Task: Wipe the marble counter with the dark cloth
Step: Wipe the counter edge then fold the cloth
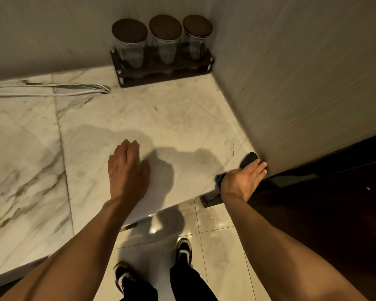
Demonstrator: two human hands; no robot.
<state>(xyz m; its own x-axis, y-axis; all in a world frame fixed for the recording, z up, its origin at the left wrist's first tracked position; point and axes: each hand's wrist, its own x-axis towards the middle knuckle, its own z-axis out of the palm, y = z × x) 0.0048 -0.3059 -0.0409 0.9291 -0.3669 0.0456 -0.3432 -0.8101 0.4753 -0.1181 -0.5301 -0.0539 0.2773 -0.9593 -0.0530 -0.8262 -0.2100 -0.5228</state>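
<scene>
- Head view: the right hand (pixel 242 181) presses down on the dark cloth (pixel 249 160) at the near right corner of the marble counter (pixel 139 118), fingers close together and laid flat over the cloth.
- The cloth shows beyond the right fingertips as a dark bunch against the foot of the side wall (pixel 302 83), and a second bit of it sticks out at the wrist side of the hand, by the counter's front edge.
- The right fingertips (pixel 261 165) touch or nearly touch the wall; which of the two cannot be told.
- The left hand (pixel 126 170) lies palm down on the marble, well to the left of the cloth, its fingers together and loosely extended, holding nothing; its thumb points toward the right hand.
- Far beyond the left fingertips, in the back corner, three glass jars (pixel 165 40) with round wooden lids stand in a dark rack (pixel 161 73).
- Out to the left of the left fingers, a bundle of pale cables (pixel 52 89) lies along the back of the counter.
- Below both forearms, a glossy tiled floor (pixel 217 246) and two shoes (pixel 183 250) show.
</scene>
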